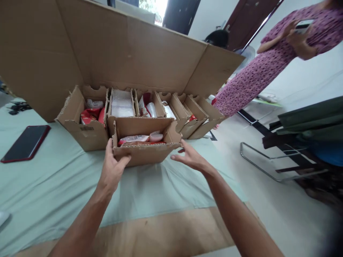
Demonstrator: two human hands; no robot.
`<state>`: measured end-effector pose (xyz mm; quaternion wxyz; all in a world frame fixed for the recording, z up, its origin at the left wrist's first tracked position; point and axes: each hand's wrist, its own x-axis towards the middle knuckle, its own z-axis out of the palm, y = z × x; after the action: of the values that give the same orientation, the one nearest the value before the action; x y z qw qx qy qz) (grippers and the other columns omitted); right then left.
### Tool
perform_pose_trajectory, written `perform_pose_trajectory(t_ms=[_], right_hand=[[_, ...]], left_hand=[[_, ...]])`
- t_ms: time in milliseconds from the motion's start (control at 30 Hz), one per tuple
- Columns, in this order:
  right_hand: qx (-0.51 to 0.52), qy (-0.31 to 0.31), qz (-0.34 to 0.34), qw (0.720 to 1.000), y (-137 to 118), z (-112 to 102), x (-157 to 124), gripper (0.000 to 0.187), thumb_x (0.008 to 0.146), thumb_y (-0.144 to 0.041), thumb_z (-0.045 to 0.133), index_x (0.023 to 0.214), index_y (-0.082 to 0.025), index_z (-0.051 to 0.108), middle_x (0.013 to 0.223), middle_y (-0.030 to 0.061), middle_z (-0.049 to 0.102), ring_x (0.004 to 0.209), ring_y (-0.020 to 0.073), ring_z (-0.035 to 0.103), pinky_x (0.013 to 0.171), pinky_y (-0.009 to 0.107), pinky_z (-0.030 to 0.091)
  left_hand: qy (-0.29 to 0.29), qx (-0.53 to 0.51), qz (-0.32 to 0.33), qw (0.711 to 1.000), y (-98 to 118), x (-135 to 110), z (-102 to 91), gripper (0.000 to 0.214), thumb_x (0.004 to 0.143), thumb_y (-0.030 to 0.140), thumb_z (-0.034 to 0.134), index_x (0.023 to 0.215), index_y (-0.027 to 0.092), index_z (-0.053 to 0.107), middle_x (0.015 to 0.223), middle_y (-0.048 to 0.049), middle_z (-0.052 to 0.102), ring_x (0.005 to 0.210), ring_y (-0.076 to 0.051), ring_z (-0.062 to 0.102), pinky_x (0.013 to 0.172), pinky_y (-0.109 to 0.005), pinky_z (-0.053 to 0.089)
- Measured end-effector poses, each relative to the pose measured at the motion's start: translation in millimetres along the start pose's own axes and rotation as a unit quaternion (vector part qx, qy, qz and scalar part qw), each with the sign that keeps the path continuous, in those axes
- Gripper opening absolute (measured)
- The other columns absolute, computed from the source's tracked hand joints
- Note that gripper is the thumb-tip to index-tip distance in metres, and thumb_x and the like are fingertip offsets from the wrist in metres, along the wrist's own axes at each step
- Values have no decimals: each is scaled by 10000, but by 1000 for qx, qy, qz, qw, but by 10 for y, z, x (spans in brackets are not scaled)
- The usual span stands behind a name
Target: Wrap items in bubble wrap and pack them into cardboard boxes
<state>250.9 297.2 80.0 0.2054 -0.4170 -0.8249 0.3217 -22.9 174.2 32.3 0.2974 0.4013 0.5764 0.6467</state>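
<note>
A small open cardboard tray [146, 152] with red-and-white packets inside sits on the pale green cloth [53, 185], in front of a row of similar trays. My left hand [112, 167] grips its left front corner, thumb on the front face. My right hand [189, 157] hovers at the tray's right front corner with fingers spread, holding nothing. Behind the row stands a large opened cardboard box [107, 53] with its flaps up.
A red-cased phone [25, 142] lies on the cloth at left. A person in a purple patterned dress [268, 67] stands at the right holding a phone. A folding chair [294, 142] stands on the floor at right. The wooden table edge [160, 228] runs near me.
</note>
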Motion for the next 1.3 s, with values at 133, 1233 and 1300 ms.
perform_pose_trajectory(t_ms=[133, 1233, 1300], right_hand=[[207, 22, 8, 978, -15, 447, 244, 697, 725, -583, 738, 1241, -134, 601, 1254, 160, 705, 1146, 284, 667, 959, 420, 547], [222, 65, -26, 973, -713, 1019, -825, 763, 764, -574, 802, 1398, -211, 584, 1295, 139, 680, 1176, 324, 650, 990, 454, 555], [230, 37, -47, 971, -777, 1149, -647, 801, 759, -611, 794, 1421, -223, 566, 1320, 133, 666, 1212, 328, 632, 1013, 462, 541]], left_hand=[[16, -89, -33, 995, 79, 43, 116, 770, 722, 199, 699, 1457, 208, 472, 1355, -108, 671, 1321, -283, 590, 1197, -483, 397], [77, -44, -104, 991, 387, -1170, -710, 768, 713, 369, 815, 1401, 166, 541, 1273, -116, 711, 1331, -327, 578, 1146, -452, 448], [115, -18, -101, 988, 373, -1196, -854, 764, 696, 382, 820, 1383, 175, 558, 1233, -103, 726, 1300, -329, 599, 1135, -460, 456]])
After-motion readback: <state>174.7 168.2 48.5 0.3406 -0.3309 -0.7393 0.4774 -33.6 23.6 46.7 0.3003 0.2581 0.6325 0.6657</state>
